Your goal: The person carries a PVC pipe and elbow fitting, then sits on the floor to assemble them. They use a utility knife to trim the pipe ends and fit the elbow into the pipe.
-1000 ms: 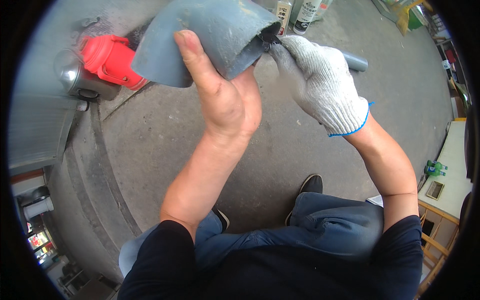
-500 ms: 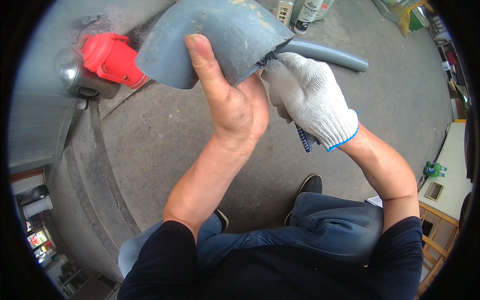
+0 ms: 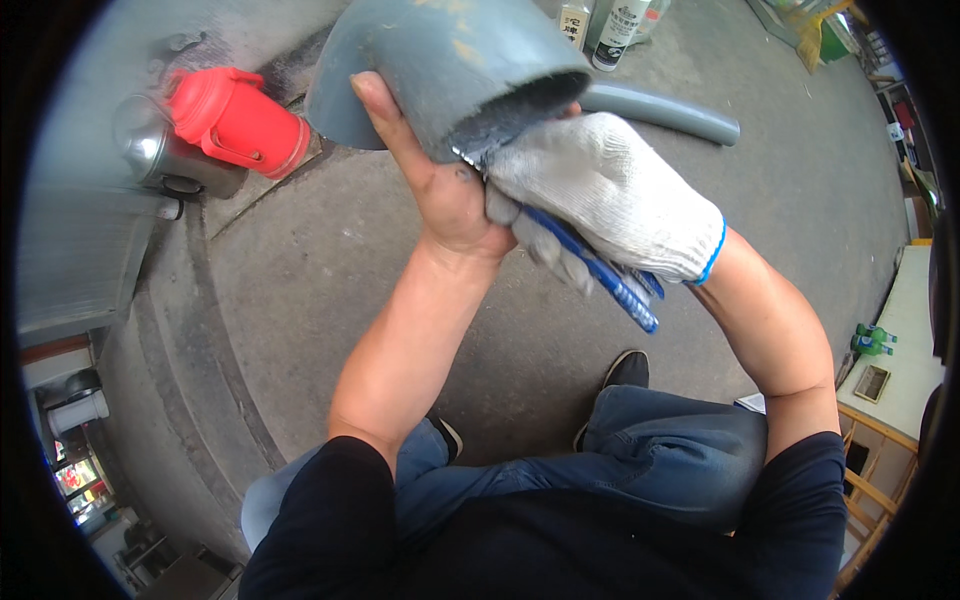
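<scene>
A grey plastic pipe elbow (image 3: 450, 75) is held up in front of me, one open end tilted toward my right. My bare left hand (image 3: 445, 205) grips it from below, thumb along the near side. A white knitted glove with a blue cuff covers my right hand (image 3: 620, 190), which is closed around blue-handled pliers (image 3: 610, 280). Their handles stick out below the glove toward me. At the lower rim of the elbow's opening, the pliers' jaws are mostly hidden by the gloved fingers. That rim looks dark and rough.
A straight grey pipe (image 3: 665, 113) lies on the concrete floor beyond my right hand. Bottles, including a white one (image 3: 615, 35), stand behind it. On the left are a red jug (image 3: 240, 120) and a metal kettle (image 3: 150, 145). Green bottles (image 3: 872, 342) sit far right.
The elbow has turned, so its open end now faces me more. My gloved hand has shifted down and left along the rim, and the pliers' blue handles have swung into fuller view.
</scene>
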`<state>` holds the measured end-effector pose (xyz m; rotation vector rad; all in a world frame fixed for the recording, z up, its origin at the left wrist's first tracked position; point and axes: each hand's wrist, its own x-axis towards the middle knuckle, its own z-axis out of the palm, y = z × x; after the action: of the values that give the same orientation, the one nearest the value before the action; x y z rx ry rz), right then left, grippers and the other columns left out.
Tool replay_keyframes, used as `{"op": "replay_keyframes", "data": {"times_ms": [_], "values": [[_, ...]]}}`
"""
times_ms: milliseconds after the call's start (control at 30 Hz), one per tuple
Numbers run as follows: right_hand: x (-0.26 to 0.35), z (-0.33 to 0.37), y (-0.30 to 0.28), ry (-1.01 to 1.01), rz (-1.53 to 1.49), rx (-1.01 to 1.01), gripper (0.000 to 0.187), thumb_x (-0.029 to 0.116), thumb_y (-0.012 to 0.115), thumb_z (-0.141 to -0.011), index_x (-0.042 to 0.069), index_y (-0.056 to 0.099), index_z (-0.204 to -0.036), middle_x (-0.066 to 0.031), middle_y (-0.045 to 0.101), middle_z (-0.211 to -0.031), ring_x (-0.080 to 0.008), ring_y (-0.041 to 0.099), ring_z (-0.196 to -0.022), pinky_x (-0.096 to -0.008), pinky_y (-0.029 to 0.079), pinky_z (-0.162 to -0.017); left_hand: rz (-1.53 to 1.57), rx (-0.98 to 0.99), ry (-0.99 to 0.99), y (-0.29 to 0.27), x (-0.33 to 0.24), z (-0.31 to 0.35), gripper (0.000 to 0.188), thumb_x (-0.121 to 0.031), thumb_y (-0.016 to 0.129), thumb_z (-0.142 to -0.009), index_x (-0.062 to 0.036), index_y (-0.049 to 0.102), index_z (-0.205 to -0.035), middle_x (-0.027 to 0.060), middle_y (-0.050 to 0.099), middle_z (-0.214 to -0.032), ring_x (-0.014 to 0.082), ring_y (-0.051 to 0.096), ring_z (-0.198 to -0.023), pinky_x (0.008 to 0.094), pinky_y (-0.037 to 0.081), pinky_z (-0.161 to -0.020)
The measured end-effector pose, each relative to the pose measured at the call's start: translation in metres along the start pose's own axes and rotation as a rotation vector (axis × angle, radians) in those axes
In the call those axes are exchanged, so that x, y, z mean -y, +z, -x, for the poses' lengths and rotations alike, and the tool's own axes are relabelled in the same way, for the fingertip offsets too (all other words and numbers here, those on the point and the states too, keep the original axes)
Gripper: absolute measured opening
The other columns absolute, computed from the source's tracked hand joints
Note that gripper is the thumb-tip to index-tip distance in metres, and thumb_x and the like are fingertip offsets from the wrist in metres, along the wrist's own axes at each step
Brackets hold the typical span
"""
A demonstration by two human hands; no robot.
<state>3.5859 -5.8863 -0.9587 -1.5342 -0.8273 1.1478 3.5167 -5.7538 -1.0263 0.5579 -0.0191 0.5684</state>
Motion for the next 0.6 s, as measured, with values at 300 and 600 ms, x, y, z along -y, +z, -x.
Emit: {"op": "replay_keyframes", "data": {"times_ms": [300,600], "values": [[-0.008,-0.023,-0.009,-0.529,0.705,-0.417,0.025,0.019,0.066,-0.104,-0.001,0.071,-0.119,-0.0110,0.071,-0.077,-0.0180,0.069,-0.063,-0.0323,0.056,-0.058,0.045,0.005,0.014,-0.005,-0.001,-0.006,0.113,-0.096,0.049,-0.083,-0.0056,0.047,-0.152,0.0178,0.054,-0.150,0.0379,0.046,-0.144,0.0525,0.031,-0.126],[-0.011,-0.022,-0.041,-0.647,1.087,-0.587,0.026,0.028,0.068,-0.099,0.002,0.072,-0.099,-0.0207,0.071,-0.077,-0.0406,0.071,-0.071,-0.0488,0.056,-0.066,0.039,-0.132,-0.220,0.020,-0.011,0.006,0.095,-0.072,0.074,-0.086,-0.0169,0.042,-0.157,0.0130,0.046,-0.158,0.0376,0.044,-0.142,0.0692,0.022,-0.126]]}}
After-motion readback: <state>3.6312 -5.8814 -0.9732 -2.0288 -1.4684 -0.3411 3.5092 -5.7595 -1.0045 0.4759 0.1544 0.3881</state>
